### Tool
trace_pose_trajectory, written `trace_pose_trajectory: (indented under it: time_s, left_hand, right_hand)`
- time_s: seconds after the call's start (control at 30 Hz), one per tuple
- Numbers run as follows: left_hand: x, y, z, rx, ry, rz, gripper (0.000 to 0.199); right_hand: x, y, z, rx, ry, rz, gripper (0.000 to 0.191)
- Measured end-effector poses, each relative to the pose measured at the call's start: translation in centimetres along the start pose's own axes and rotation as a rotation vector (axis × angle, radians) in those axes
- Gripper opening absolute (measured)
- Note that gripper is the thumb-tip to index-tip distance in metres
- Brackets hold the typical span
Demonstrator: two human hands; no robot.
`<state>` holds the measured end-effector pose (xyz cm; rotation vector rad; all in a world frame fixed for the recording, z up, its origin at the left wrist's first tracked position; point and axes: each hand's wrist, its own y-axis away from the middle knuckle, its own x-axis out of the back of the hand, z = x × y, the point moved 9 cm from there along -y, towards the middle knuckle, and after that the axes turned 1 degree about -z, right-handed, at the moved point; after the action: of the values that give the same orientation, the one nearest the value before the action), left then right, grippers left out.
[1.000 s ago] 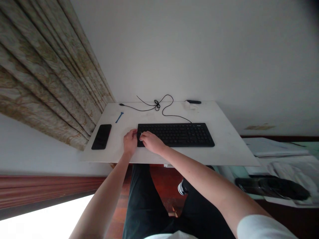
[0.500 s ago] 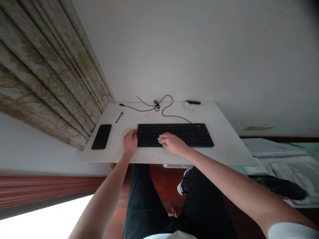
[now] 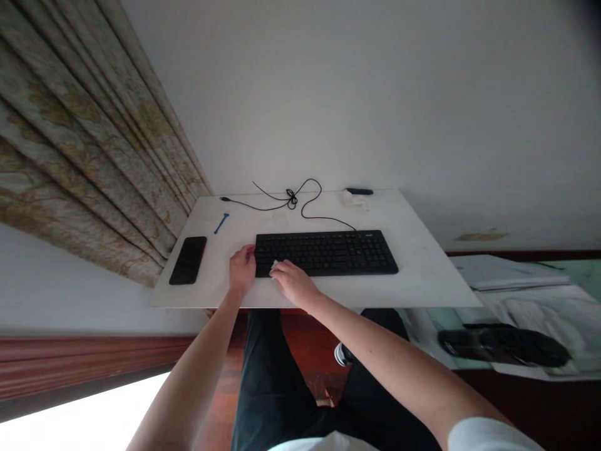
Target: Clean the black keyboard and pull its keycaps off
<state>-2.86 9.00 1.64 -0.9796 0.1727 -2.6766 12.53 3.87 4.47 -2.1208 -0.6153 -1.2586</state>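
A black keyboard (image 3: 328, 254) lies on the white table (image 3: 422, 282) in front of me, its cable (image 3: 292, 200) knotted in a loose bundle behind it. My left hand (image 3: 243, 268) grips the keyboard's left end, with fingers curled against the edge. Over the lower left keys, my right hand (image 3: 293, 282) is closed around a small white wad of tissue (image 3: 274, 265) that rests on the keyboard. The fingers hide most of the wad.
To the left are a black phone (image 3: 188, 260) and a small blue plastic tool (image 3: 221, 223). A dark slim object (image 3: 359, 191) and some whitish scraps (image 3: 350, 198) lie near the wall. Curtains (image 3: 94, 144) hang at left; a lower surface at right holds a black bag-like item (image 3: 504, 344).
My right hand has slid left along the keyboard with the tissue, closer to my left hand. The left hand keeps its place at the keyboard's end. The view has shifted slightly.
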Motion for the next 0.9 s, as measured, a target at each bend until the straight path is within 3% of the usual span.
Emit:
trace_pose_trajectory:
  time_s: [0.33, 0.6, 0.73, 0.9]
  left_hand:
    - [0.1, 0.3, 0.2, 0.002, 0.008, 0.004, 0.032]
    - [0.2, 0.4, 0.4, 0.003, 0.004, 0.008, 0.032]
    - [0.2, 0.4, 0.4, 0.006, -0.008, 0.004, 0.032]
    - [0.2, 0.4, 0.5, 0.010, -0.012, -0.001, 0.032]
  right_hand:
    - [4.7, 7.0, 6.7, -0.125, 0.010, 0.095, 0.033]
    - [7.7, 11.3, 10.2, -0.209, 0.085, 0.166, 0.033]
    - [8.6, 12.7, 11.5, -0.267, 0.115, 0.181, 0.034]
    - [8.6, 12.4, 12.1, -0.338, 0.218, 0.172, 0.034]
